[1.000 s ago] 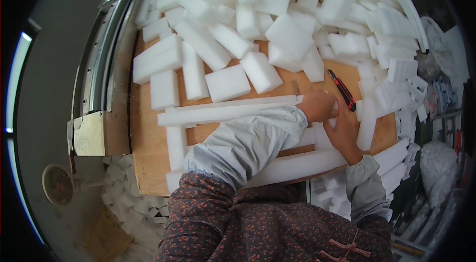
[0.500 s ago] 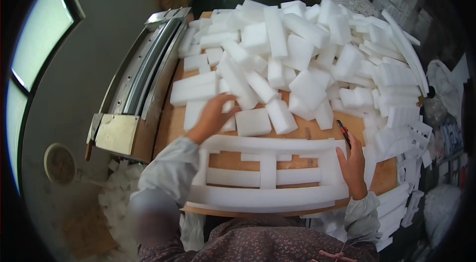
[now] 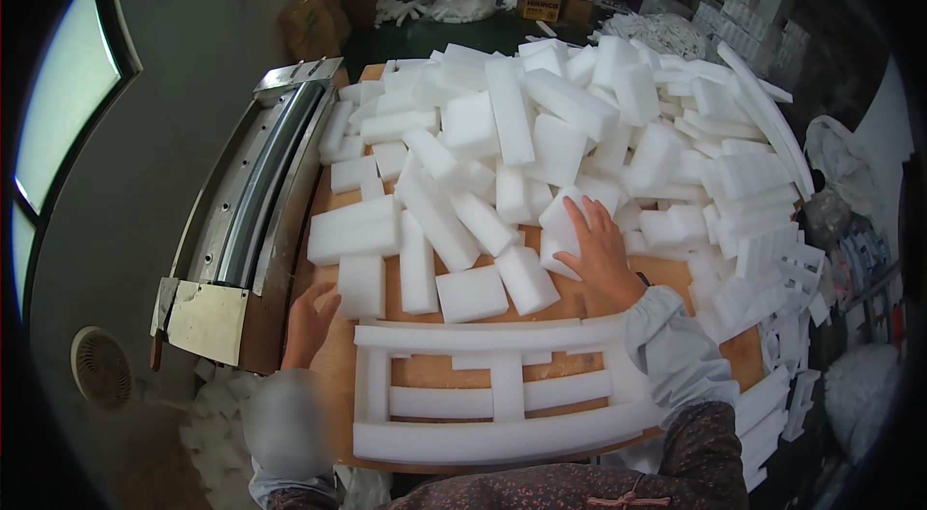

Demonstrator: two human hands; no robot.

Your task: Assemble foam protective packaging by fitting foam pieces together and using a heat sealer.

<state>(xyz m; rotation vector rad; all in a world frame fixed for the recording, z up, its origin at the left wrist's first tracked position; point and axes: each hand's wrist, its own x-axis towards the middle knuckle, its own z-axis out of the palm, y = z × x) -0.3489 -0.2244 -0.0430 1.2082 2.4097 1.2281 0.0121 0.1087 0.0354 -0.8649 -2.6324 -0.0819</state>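
Observation:
My right hand (image 3: 601, 254) reaches over the near edge of the pile, fingers spread against a white foam block (image 3: 562, 220). A small dark object (image 3: 642, 278) shows beside the right wrist, mostly hidden. At the table's left, my left hand (image 3: 309, 322) has its fingers bent beside a squarish white foam block (image 3: 362, 286); the fingertips are at its left side, and I cannot tell whether they press on it. Nearest me lies a white foam frame (image 3: 507, 389) with two curved long sides and crosspieces. My right sleeve covers its right end.
A large pile of white foam blocks (image 3: 550, 114) covers the far part of the wooden table (image 3: 435, 375). Along the left edge stands a long metal roller machine (image 3: 261, 191), with a round fan (image 3: 101, 367) below it. Stacked foam pieces (image 3: 768, 404) stand at the right.
My right hand has moved left and away from me onto the pile; the utility knife seen in it before no longer shows clearly. My left hand has shifted left. The view has tilted up.

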